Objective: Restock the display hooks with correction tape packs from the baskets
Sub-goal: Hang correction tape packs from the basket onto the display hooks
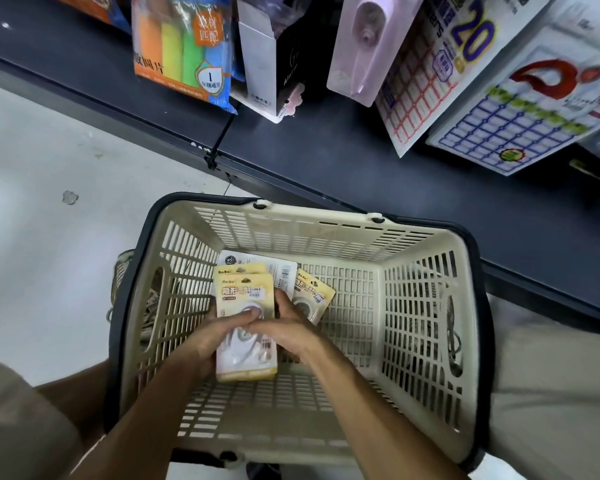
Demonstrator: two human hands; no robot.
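Observation:
A cream plastic basket [413,306] with a dark rim stands on the floor below me. Inside it, both hands hold a small stack of yellow correction tape packs [244,296]. My left hand [219,336] grips the stack from the left, thumb across the front. My right hand [284,323] closes on its right edge. Another yellow pack [317,294] lies on the basket floor just right of the stack. A white pack [278,266] lies flat behind them.
A dark shelf [326,161] runs diagonally above the basket. Hanging over it are coloured sticky notes [181,46], a black-and-white box [274,64], a pink packaged item [368,43] and label sheets [516,109]. Light floor [49,220] lies at left.

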